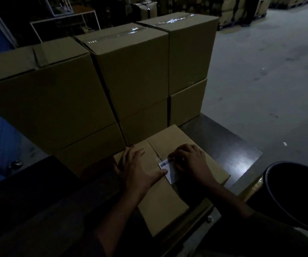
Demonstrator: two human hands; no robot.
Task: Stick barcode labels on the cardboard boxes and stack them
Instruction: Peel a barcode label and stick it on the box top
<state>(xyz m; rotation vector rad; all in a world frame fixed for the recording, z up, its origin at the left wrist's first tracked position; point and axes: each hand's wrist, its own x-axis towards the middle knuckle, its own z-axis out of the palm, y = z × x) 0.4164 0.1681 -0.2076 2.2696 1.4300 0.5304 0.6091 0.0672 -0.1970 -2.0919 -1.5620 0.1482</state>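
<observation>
Pressing down on a small cardboard box (165, 184), both hands work at a white barcode label (169, 168) that lies near the middle seam of the box's top. The left hand (137, 166) rests flat with fingers spread wide, its thumb touching the label's near-left edge. The right hand (191, 162) has its fingers curled over the label's far-right side; whether they pinch it or only press cannot be told in the dim light. Just beyond the box's far edge stands a wall of stacked boxes (131, 71), two high and three across. A dark platform (223, 145) lies bare to the right, with open grey floor (260, 71) beyond. A dark round bin (295, 197) sits near right.
</observation>
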